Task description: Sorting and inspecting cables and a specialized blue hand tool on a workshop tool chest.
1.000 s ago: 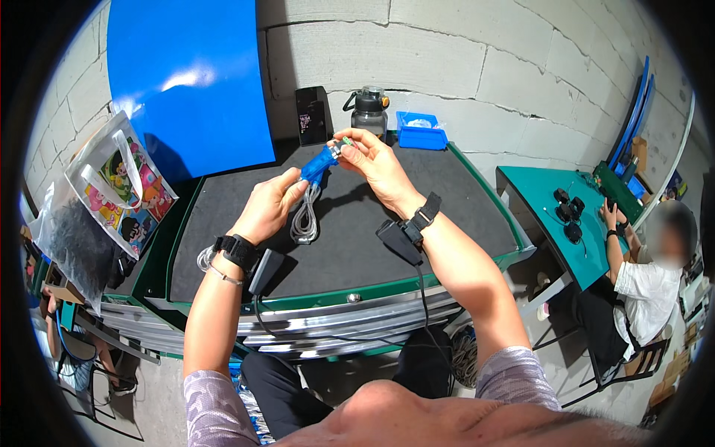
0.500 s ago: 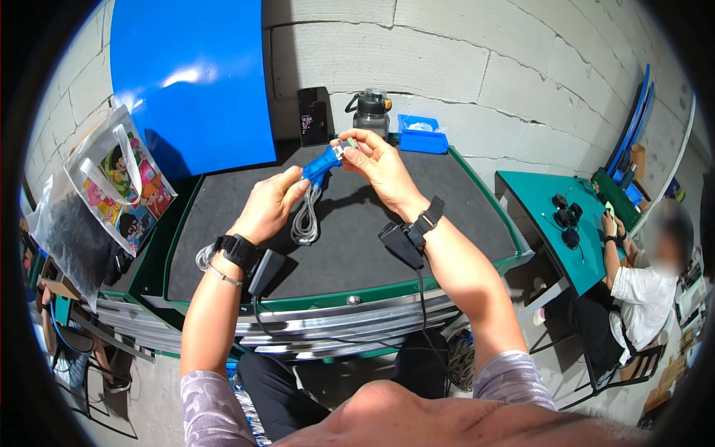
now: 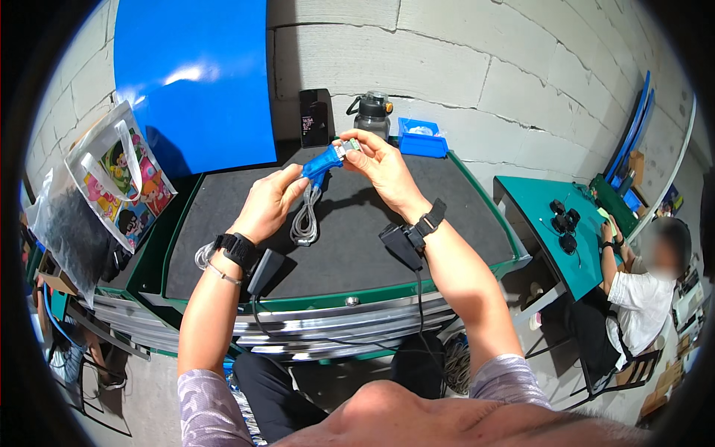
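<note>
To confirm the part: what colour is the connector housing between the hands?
The connector housing is blue, best seen in the head view.

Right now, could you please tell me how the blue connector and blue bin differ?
The blue connector is held up in the left hand; the blue bin sits at the back of the bench. The connector is slim, the bin larger and box-shaped. Both are blue.

Along the block wall (image 3: pixel 417 56) I see a phone (image 3: pixel 315 123) standing upright at the back of the worktop (image 3: pixel 357 257), then a bottle (image 3: pixel 371 121) and a small blue box (image 3: pixel 423 144). A big blue panel (image 3: pixel 197 104) rises to their left, near a cartoon-printed bag (image 3: pixel 154 192). Someone in a white shirt (image 3: pixel 642 309) sits at a teal worktop (image 3: pixel 577 268).
</note>
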{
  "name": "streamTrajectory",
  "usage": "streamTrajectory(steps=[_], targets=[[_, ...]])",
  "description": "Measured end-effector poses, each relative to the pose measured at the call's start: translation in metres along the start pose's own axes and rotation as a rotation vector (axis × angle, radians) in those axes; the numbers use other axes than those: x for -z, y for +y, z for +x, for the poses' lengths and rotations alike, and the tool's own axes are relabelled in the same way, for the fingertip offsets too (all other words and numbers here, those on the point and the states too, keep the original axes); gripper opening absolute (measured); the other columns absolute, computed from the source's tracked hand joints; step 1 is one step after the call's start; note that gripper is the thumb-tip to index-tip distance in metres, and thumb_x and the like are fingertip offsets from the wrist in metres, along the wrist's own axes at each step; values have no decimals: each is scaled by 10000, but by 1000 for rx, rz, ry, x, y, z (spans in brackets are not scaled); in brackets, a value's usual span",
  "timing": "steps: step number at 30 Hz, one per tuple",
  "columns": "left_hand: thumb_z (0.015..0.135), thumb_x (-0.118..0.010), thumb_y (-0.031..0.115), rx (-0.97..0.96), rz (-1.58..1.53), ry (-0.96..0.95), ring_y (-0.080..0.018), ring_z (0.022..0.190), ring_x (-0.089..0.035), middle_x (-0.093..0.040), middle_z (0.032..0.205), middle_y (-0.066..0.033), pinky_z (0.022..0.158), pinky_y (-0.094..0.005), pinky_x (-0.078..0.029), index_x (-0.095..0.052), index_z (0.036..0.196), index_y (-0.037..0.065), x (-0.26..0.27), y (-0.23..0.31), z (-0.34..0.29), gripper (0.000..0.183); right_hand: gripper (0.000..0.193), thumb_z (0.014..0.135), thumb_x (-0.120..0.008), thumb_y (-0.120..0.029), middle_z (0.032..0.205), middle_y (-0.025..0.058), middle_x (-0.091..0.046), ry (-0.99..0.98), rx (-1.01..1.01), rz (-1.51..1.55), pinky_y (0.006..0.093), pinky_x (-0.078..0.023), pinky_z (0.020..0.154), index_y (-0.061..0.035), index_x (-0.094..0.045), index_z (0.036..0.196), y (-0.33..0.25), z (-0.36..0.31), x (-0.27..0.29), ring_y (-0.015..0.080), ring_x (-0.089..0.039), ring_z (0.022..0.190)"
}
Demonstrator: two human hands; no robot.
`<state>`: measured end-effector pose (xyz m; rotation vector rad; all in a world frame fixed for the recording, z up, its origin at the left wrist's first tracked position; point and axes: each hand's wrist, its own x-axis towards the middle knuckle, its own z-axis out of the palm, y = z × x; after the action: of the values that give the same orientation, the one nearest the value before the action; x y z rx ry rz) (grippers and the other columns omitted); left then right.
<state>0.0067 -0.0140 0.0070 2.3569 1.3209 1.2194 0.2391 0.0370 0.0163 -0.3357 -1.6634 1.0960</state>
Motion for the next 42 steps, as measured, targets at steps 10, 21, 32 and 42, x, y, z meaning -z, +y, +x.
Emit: streamTrajectory(steps=[10,21,32,42], targets=[[962,-575,233,-74,100,42,-374,745,-569,-570,800,-175,655,-428,-444,-564,1003,41,2,-1,1,197,411,937,-654,-244,1151,58,-649,5,-14,-38,284,-500,937,-39,-560,1281,-2,0,-2,114,-605,1052],[957,-575,239,-61,70,29,-418,811,-588,-597,849,-190,678,-467,-452,-559,994,55,2,1,1,189,413,952,-634,-220,1211,64,-636,11,-39,-70,281,-494,920,-54,-547,1320,1,-1,-4,112,-596,1065],[975,-550,236,-50,10,-76,-423,803,-572,-586,835,-213,680,-447,-446,-543,984,20,5,2,1,217,386,922,-681,-182,1110,45,-643,3,21,-115,236,-470,917,-8,-585,1254,0,-1,-3,85,-583,1038],[966,-567,231,-49,11,-96,-441,801,-551,-592,841,-217,681,-440,-446,-536,958,15,2,-1,1,218,349,923,-681,-203,1010,-31,-606,-64,-34,-461,196,-419,758,-59,-619,1234,-13,-4,2,22,-493,862]])
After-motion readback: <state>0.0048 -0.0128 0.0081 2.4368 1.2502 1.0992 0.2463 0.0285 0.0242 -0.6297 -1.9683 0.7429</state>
